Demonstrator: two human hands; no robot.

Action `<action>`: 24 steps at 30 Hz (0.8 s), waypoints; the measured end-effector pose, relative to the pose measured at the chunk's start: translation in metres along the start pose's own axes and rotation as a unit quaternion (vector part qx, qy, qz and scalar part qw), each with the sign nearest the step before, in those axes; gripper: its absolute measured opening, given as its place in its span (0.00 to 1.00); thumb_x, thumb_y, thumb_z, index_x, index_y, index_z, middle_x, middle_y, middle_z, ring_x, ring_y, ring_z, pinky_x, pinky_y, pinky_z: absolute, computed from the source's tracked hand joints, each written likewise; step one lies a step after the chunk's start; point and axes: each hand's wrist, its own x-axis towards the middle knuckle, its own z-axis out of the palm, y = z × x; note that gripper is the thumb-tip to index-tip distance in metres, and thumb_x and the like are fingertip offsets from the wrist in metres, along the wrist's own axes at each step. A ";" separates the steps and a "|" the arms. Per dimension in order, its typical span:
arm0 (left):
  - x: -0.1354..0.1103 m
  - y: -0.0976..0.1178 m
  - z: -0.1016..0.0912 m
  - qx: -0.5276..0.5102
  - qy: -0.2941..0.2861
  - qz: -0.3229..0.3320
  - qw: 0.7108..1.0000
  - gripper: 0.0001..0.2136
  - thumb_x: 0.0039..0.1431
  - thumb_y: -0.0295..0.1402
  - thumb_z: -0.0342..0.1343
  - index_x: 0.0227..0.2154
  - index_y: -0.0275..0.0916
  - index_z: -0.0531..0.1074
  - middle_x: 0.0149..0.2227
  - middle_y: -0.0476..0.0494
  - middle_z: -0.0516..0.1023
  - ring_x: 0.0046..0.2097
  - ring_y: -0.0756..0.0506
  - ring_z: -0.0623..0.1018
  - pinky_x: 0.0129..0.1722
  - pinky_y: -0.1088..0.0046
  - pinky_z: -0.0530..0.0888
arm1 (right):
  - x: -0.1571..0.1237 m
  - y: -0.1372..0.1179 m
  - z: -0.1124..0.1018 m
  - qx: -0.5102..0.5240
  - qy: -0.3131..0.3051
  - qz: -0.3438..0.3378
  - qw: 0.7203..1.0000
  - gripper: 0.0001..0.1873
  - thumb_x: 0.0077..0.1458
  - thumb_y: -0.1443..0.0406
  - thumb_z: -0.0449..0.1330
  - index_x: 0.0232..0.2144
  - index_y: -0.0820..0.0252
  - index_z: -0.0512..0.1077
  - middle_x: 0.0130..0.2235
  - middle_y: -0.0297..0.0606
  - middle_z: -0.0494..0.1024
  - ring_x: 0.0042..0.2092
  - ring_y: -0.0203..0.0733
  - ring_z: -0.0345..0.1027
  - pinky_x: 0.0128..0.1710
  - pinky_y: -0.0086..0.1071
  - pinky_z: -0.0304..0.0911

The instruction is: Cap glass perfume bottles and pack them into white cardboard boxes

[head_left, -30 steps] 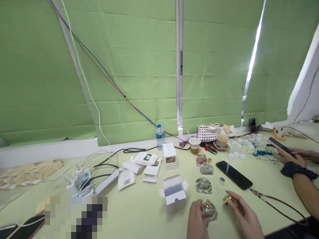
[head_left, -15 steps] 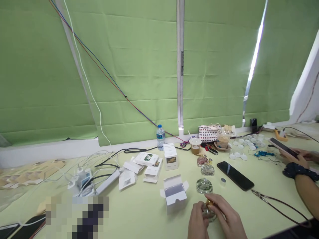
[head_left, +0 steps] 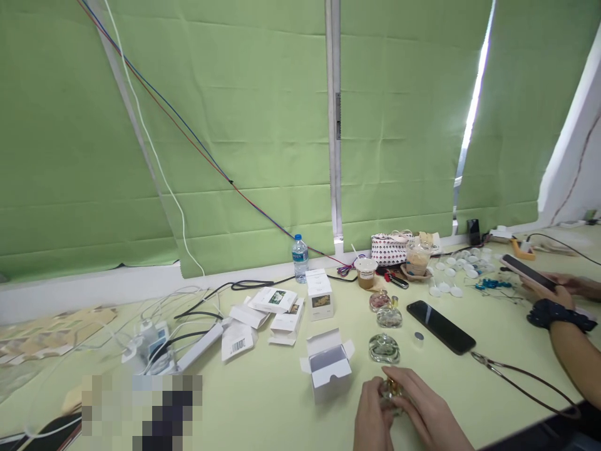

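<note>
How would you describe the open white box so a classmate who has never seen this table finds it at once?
On the pale table below the green blinds, find the water bottle near the wall. Come nearer, past the upright printed box, to the open white box, left of the left hand. Unlike the printed box, its flaps spread around a visible hollow.

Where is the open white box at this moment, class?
In the head view, the open white box stands on the table just left of the person's left hand, nearer than the upright white box.
</note>
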 end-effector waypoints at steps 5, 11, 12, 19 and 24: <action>-0.002 -0.008 -0.010 -0.013 -0.003 -0.006 1.000 0.31 0.36 0.18 0.50 0.50 0.33 0.68 0.50 0.35 0.75 0.53 0.41 0.74 0.56 0.70 0.65 | -0.008 0.012 -0.003 0.058 -0.015 0.109 0.992 0.24 0.61 0.66 0.49 0.60 0.51 0.61 0.54 0.41 0.76 0.54 0.40 0.71 0.49 0.29 0.68; 0.001 -0.034 -0.007 -0.059 0.039 0.093 0.993 0.18 0.54 0.34 0.51 0.47 0.37 0.71 0.45 0.37 0.80 0.47 0.38 0.78 0.49 0.63 0.71 | -0.003 0.005 -0.003 0.135 -0.059 0.182 0.972 0.26 0.60 0.62 0.51 0.60 0.55 0.61 0.51 0.44 0.77 0.49 0.43 0.74 0.48 0.33 0.68; 0.001 -0.038 -0.006 -0.060 0.054 0.102 0.991 0.19 0.56 0.39 0.51 0.48 0.36 0.71 0.46 0.36 0.80 0.48 0.37 0.78 0.50 0.62 0.71 | -0.002 0.004 -0.003 0.149 -0.060 0.195 0.968 0.27 0.60 0.61 0.51 0.62 0.55 0.59 0.48 0.43 0.78 0.45 0.43 0.76 0.46 0.33 0.69; 0.002 -0.041 -0.002 -0.024 0.046 0.107 0.993 0.34 0.58 0.58 0.43 0.51 0.33 0.73 0.49 0.31 0.78 0.51 0.36 0.76 0.53 0.62 0.69 | 0.000 0.004 -0.016 0.214 -0.090 0.226 0.946 0.33 0.58 0.63 0.52 0.64 0.55 0.53 0.40 0.37 0.77 0.36 0.41 0.74 0.38 0.32 0.70; -0.007 -0.029 -0.001 -0.025 0.073 0.135 0.988 0.32 0.57 0.59 0.44 0.50 0.37 0.73 0.45 0.33 0.78 0.46 0.37 0.77 0.49 0.61 0.71 | 0.009 -0.001 -0.033 0.215 -0.112 0.199 0.949 0.24 0.56 0.65 0.54 0.56 0.53 0.65 0.40 0.35 0.77 0.39 0.42 0.73 0.40 0.32 0.70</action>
